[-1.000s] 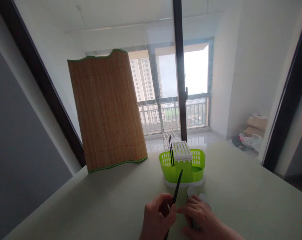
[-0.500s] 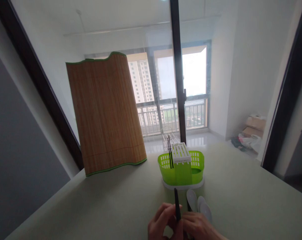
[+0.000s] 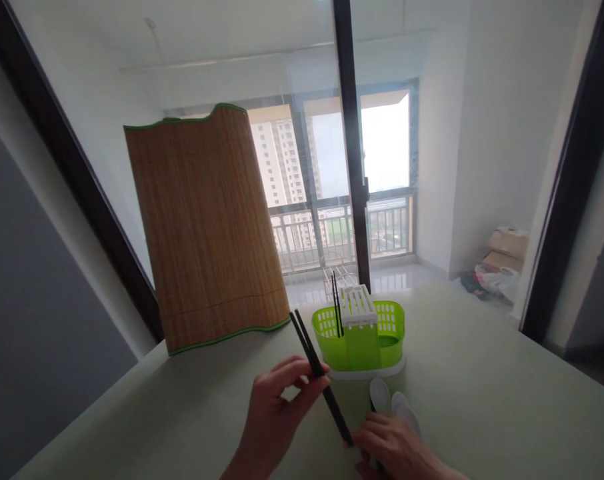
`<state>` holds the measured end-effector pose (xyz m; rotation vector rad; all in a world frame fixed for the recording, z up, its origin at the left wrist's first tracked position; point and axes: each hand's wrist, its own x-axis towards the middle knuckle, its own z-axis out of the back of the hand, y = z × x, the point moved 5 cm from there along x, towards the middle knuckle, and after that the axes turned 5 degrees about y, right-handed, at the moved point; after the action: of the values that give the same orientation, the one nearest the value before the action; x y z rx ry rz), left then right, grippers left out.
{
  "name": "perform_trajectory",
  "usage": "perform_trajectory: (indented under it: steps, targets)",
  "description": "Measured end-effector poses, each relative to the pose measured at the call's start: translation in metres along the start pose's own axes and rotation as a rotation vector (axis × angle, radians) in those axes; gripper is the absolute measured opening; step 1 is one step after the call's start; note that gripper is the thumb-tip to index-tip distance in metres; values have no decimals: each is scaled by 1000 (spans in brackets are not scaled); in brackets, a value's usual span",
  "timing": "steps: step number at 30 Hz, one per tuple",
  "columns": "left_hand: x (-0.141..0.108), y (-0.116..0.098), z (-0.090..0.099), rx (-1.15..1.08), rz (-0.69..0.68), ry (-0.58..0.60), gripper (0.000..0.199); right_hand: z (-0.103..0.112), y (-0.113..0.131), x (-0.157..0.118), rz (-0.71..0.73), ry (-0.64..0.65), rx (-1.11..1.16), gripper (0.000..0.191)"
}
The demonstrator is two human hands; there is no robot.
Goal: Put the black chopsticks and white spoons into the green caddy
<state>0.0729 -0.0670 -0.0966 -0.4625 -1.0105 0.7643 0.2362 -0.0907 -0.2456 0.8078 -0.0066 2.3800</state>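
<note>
Two black chopsticks (image 3: 333, 405) slant up to the left in front of the green basket, their upper tips slightly apart. My left hand (image 3: 287, 400) pinches them near the middle between thumb and fingers. Beside their lower ends is my right hand (image 3: 389, 443), fingers curled, low by the spoons; what it holds is mostly hidden beneath it. Several white spoons (image 3: 381, 395) lie partly behind that hand. The green basket (image 3: 362, 348) has a white slotted top (image 3: 358, 305) at its middle, and thin black chopsticks (image 3: 337, 313) stand in its left compartment.
A rolled bamboo mat (image 3: 209, 233) with green edging stands upright on the white table (image 3: 147, 420), left of the basket. A glass window with a dark frame (image 3: 353, 147) rises behind. Boxes and bags (image 3: 502, 263) lie beyond the glass at right.
My left hand has moved left and up with the chopsticks, which now show their length and lean left. My right hand remains near the spoons. The view has shifted slightly.
</note>
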Motion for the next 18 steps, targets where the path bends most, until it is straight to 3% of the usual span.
perform_trajectory:
  steps: [3, 6, 11, 15, 18]
  targets:
    - [37, -12, 32, 37, -17, -213, 24, 11, 7, 2, 50, 3, -99, 15]
    - [79, -4, 40, 45, -18, -320, 29, 17, 11, 3, 65, 31, -168, 15]
    - [136, 56, -3, -40, 186, -126, 24, 20, 6, 4, 38, 36, -224, 14]
    - [147, 97, -38, -16, 268, -4, 11, 16, -1, 2, 37, 9, -240, 17]
    - [147, 112, -56, 11, 305, 68, 7, 13, -3, 2, 40, 0, -245, 19]
